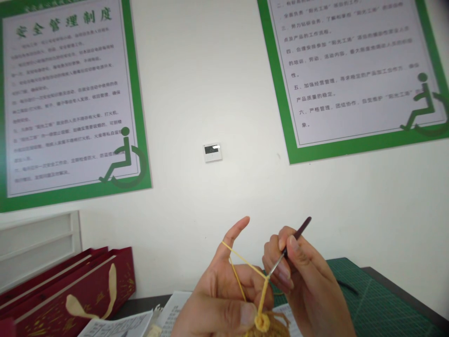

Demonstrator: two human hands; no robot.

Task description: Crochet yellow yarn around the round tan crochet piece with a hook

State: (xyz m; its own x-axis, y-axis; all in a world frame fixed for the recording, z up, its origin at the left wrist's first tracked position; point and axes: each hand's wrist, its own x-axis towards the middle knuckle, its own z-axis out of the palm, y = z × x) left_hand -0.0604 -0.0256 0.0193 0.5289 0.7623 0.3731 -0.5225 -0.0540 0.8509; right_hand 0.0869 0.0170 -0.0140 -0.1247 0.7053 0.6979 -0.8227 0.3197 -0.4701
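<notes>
My left hand point(224, 290) pinches a small yellow and brown crocheted piece point(262, 323) at the bottom of the view, its lower part cut off by the frame edge. Yellow yarn point(242, 257) loops over the raised index finger and runs taut toward the hook tip. Held like a pen, a crochet hook point(298, 232) with a dark handle and metal shaft is in my right hand point(301, 271). The hook's tip meets the yarn just above the piece, where a yellow strand stretches down to it.
Dark red gift bags point(87, 290) with cream ribbon handles stand at the left. Printed papers point(122, 325) lie beside them. A green cutting mat point(372, 295) covers the table at the right. Green-framed posters point(70, 93) and a small white device point(212, 153) are on the wall.
</notes>
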